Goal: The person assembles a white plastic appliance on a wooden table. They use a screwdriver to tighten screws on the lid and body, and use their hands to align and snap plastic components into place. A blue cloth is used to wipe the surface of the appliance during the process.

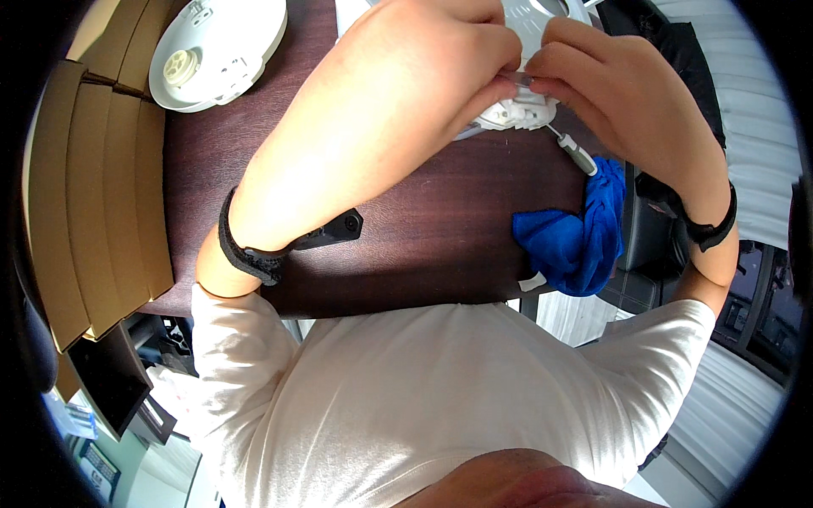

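Note:
Both hands meet at the far middle of the table, fingertips close together. My left hand [457, 51] is closed, thumb and fingers pinched over a white plastic part [517, 115]. Facing it, my right hand [593, 72] is pinched too. A tiny greyish thing [524, 80] shows between the fingertips, too small to name. Under the hands lies a larger pale plastic housing [529, 30], partly covered by them. A screwdriver [577, 156] with a grey and white handle lies below my right hand, its shaft pointing toward the white part.
A crumpled blue cloth [576, 241] hangs over the table's near right edge. At the far left lies a round white plastic cover [241, 63] with a cream knob-like piece [180, 68]. Brown cardboard boxes [118, 203] line the left side of the dark wooden table [423, 229].

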Motion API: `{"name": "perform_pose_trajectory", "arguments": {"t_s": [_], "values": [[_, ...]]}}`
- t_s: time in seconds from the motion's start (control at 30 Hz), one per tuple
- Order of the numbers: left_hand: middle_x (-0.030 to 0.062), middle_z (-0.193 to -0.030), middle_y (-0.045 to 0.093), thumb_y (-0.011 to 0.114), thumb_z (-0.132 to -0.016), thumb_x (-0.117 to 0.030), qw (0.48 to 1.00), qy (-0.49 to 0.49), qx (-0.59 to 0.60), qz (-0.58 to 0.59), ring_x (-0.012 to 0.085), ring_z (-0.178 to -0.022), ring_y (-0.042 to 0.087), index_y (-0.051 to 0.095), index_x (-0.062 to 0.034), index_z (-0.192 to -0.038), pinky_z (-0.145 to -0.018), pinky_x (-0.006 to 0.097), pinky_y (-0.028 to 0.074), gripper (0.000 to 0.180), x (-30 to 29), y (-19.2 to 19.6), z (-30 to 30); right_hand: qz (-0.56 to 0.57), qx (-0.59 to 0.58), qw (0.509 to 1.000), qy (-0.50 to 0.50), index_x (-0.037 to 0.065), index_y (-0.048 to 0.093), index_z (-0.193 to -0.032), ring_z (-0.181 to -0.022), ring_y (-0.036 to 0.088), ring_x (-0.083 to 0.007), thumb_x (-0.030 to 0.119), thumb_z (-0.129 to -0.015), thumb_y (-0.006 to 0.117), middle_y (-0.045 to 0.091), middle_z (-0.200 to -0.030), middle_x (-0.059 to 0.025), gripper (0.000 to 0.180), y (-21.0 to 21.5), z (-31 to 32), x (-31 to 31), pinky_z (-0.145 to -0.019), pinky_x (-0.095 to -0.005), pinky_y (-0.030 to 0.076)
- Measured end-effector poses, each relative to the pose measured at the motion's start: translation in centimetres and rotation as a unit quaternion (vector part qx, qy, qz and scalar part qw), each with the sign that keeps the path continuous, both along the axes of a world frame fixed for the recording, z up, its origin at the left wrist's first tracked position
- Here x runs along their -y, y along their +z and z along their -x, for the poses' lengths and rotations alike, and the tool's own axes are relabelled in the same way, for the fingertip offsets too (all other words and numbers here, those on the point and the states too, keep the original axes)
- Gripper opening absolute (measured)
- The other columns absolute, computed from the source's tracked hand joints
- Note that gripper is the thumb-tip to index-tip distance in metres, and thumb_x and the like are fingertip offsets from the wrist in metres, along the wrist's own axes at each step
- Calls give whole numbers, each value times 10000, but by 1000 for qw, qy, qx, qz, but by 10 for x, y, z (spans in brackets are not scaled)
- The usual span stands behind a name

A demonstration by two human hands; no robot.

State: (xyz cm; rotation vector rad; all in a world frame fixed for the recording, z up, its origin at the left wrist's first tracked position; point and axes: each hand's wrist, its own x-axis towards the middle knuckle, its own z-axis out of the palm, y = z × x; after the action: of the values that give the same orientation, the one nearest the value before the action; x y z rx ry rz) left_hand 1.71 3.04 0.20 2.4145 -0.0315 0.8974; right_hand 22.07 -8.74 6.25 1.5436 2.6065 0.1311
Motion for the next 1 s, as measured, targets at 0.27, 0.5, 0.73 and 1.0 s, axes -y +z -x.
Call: {"name": "perform_pose_trajectory", "arguments": {"t_s": [0.27,0.5,0.73,1.0], "values": [[136,-942,617,721,-848,-102,1000,5,10,-1,313,-878,600,690,3,-953,-760,385,514,153,0,-3,0,-44,-83,993,64,40,645,-1062,-652,616,-213,138,-950,649,626,-966,-83,149,-4,-6,-2,-561,-286,456],[133,-945,620,726,-846,-102,1000,6,14,-2,309,-876,605,692,2,-956,-756,381,516,155,1,-4,0,-44,-66,994,70,41,649,-1072,-638,606,-197,141,-955,644,627,-970,-81,154,-2,-4,-3,-551,-284,447],[130,-949,623,730,-844,-101,1000,7,22,1,305,-875,610,693,0,-958,-753,378,519,157,1,-5,0,-37,-39,996,72,38,659,-1093,-640,593,-183,146,-942,665,636,-996,-79,186,1,-4,-1,-547,-273,434],[127,-953,626,735,-842,-100,1000,7,25,-1,301,-873,615,695,-1,-961,-749,374,521,160,1,-7,-1,-39,-25,997,61,39,662,-1090,-634,569,-184,138,-939,670,631,-979,-75,181,1,-1,0,-558,-274,428]]}}
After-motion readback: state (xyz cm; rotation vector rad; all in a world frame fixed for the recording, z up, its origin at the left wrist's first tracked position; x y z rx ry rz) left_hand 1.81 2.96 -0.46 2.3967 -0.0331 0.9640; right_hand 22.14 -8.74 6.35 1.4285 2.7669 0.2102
